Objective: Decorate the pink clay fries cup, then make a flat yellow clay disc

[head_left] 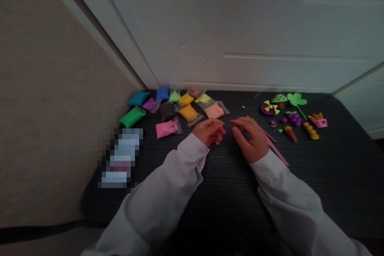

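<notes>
Between the thumb and fingertips of my left hand [209, 132] is a small piece of yellow-orange modelling clay [222, 124], mostly covered by the fingers. My right hand [251, 139] is just to the right, thumb and index finger apart, with nothing visible in it. Its fingertips point toward the clay without touching it. Pink clay tools [277, 153], long and thin, lie on the table partly behind the right hand. Bags of peach clay [215, 110] and orange clay [189, 113] are nearest beyond my left hand.
On the dark table [222, 192], several more clay bags, including pink [167, 128] and green [133, 117], lie at left beside a blurred-out rectangular patch [121, 158]. Finished clay pieces stand at right: a green clover [297, 100], purple grapes [294, 119], fries [318, 121]. A white panel [210, 28] rises behind.
</notes>
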The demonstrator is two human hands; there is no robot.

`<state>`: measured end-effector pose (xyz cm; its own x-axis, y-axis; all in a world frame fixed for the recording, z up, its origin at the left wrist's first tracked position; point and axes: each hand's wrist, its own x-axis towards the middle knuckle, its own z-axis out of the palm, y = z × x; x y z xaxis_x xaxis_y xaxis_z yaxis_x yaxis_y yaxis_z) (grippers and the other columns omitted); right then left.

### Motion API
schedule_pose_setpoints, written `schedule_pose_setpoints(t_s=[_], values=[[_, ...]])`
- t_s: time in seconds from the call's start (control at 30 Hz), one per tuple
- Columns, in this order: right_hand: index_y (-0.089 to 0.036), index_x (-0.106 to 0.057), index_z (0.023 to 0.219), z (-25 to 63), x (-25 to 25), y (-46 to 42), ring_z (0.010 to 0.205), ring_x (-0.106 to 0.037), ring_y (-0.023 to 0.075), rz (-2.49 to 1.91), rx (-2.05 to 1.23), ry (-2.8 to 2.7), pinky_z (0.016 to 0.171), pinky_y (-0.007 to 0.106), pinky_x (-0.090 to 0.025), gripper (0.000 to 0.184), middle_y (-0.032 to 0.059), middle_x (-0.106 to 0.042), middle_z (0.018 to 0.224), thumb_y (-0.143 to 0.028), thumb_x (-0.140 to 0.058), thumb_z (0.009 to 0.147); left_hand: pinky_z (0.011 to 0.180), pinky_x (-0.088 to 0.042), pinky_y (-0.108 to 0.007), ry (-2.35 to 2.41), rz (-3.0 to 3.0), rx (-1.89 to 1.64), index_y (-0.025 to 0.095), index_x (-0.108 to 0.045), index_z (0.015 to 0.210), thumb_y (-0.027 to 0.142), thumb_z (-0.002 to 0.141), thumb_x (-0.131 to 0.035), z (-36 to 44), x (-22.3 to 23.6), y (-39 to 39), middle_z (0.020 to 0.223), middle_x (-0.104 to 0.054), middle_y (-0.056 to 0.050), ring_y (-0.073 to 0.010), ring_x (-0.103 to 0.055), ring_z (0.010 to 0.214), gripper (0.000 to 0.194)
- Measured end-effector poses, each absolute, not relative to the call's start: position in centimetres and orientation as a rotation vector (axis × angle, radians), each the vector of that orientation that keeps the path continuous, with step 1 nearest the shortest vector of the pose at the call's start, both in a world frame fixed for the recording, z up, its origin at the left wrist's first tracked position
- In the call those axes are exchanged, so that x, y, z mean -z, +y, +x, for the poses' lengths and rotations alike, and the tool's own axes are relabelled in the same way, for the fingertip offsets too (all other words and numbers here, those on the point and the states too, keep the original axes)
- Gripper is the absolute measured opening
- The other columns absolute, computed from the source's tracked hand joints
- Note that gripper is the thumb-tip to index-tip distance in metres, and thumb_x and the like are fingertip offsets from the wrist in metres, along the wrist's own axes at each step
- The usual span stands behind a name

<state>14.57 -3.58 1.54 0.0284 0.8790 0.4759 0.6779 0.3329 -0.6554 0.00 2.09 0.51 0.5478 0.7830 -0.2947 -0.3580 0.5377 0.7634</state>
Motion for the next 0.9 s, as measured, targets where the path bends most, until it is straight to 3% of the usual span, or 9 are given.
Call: schedule_pose_setpoints(t_s=[0.1,0.23,0.5,0.63,0.73,0.8,0.9], values=[[-0.021,-0.056,0.096,14.67,-1.42,-3.44,0.081,-0.054,0.0167,-1.398,-0.267,-1.707,0.081,0.039,-0.043,0.021,0.0063,-0.057,0.095,-0.024,-0.048,0.076,0.047,-0.047,-0.018,0.660,0.686,-0.720,0.012,-0.057,0.087,0.019,0.066,-0.063,-0.12,-0.38,2.04,0.074,-0.065,-0.004,-0.0110,-0.061,0.058,0.023],[-0.021,-0.056,0.095,14.73,-1.26,-3.36,0.085,-0.053,0.0174,-1.381,-0.249,-1.702,0.081,0.039,-0.043,0.020,0.0064,-0.057,0.094,-0.023,-0.048,0.076,0.065,-0.047,-0.022,0.621,0.621,-0.730,0.013,-0.058,0.095,0.010,0.070,-0.056,-0.03,-0.44,1.91,0.089,-0.064,-0.006,-0.0114,-0.062,0.073,0.025],[-0.020,-0.056,0.096,14.59,-1.66,-3.54,0.089,-0.051,0.0177,-1.402,-0.278,-1.693,0.076,0.035,-0.046,0.021,0.0074,-0.056,0.094,-0.023,-0.048,0.076,0.059,-0.042,-0.017,0.607,0.699,-0.819,0.016,-0.063,0.088,0.011,0.055,-0.068,0.19,0.13,1.87,0.079,-0.064,-0.001,-0.0050,-0.056,0.063,0.034],[-0.020,-0.056,0.096,14.61,-1.69,-3.49,0.089,-0.052,0.0176,-1.396,-0.274,-1.685,0.076,0.035,-0.046,0.022,0.0074,-0.056,0.095,-0.023,-0.049,0.076,0.046,-0.036,-0.017,0.680,0.813,-0.884,0.013,-0.063,0.073,0.018,0.045,-0.075,0.41,0.16,1.86,0.056,-0.060,0.003,-0.0037,-0.049,0.046,0.030],[-0.021,-0.056,0.096,14.59,-1.69,-3.47,0.089,-0.052,0.0178,-1.401,-0.281,-1.678,0.077,0.036,-0.045,0.021,0.0069,-0.056,0.095,-0.024,-0.048,0.077,0.036,-0.028,-0.017,0.710,0.791,-0.891,0.011,-0.057,0.063,0.032,0.044,-0.075,0.45,-0.04,2.00,0.042,-0.051,0.005,-0.0029,-0.040,0.035,0.033],[-0.021,-0.056,0.096,14.57,-1.71,-3.47,0.090,-0.052,0.0180,-1.404,-0.288,-1.674,0.077,0.036,-0.045,0.021,0.0068,-0.056,0.094,-0.025,-0.047,0.077,0.032,-0.023,-0.017,0.707,0.744,-0.876,0.012,-0.052,0.055,0.047,0.052,-0.067,0.37,-0.27,2.17,0.037,-0.045,0.005,-0.0035,-0.037,0.030,0.039],[-0.022,-0.057,0.095,14.57,-1.74,-3.50,0.089,-0.052,0.0181,-1.406,-0.293,-1.669,0.075,0.035,-0.046,0.020,0.0066,-0.056,0.094,-0.026,-0.047,0.077,0.027,-0.020,-0.018,0.690,0.680,-0.799,0.015,-0.037,0.042,0.063,0.066,-0.042,0.17,-0.65,2.42,0.030,-0.032,0.005,-0.0056,-0.032,0.024,0.054]])
